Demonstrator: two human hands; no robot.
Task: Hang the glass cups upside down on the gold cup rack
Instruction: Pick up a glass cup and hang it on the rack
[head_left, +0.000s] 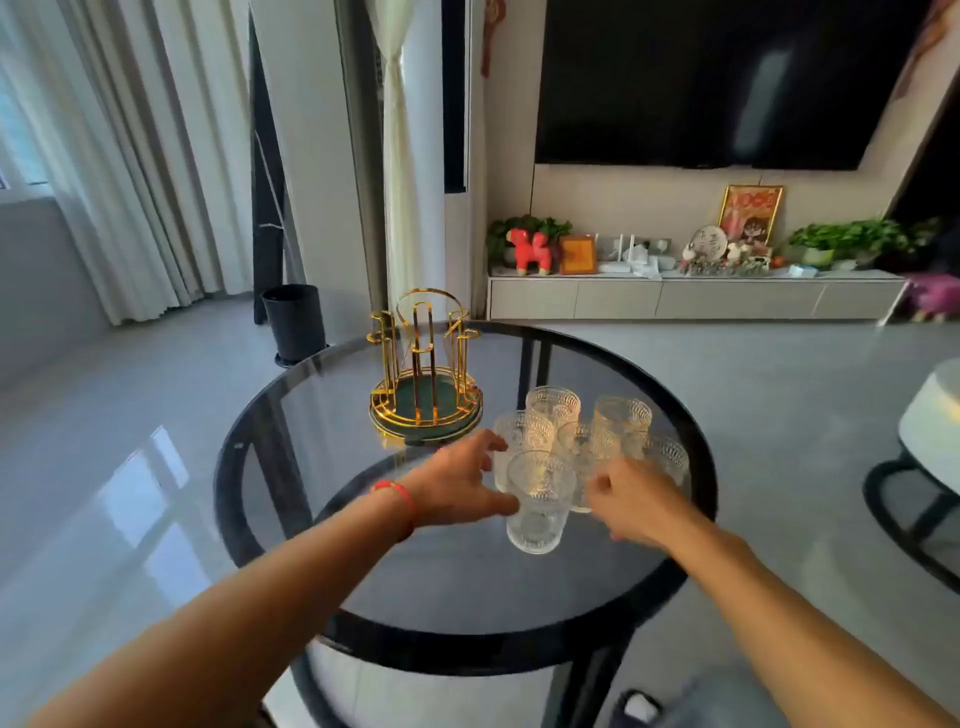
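Observation:
Several textured glass cups stand upright in a cluster on the round dark glass table (363, 545). The nearest cup (537, 501) is in front of the others (621, 421). The gold cup rack (425, 374), with a green base and bare prongs, stands to the left behind the cups. My left hand (457, 483), with a red string on the wrist, reaches to the left side of the nearest cup, its thumb touching the glass and its fingers spread. My right hand (631, 501) hovers at the right of the cluster, fingers loosely curled, holding nothing.
A black bin (293, 322) stands on the floor beyond the table at the left. A second round table (930, 415) is at the right edge. A low cabinet (691, 299) with ornaments and a wall television lie at the back.

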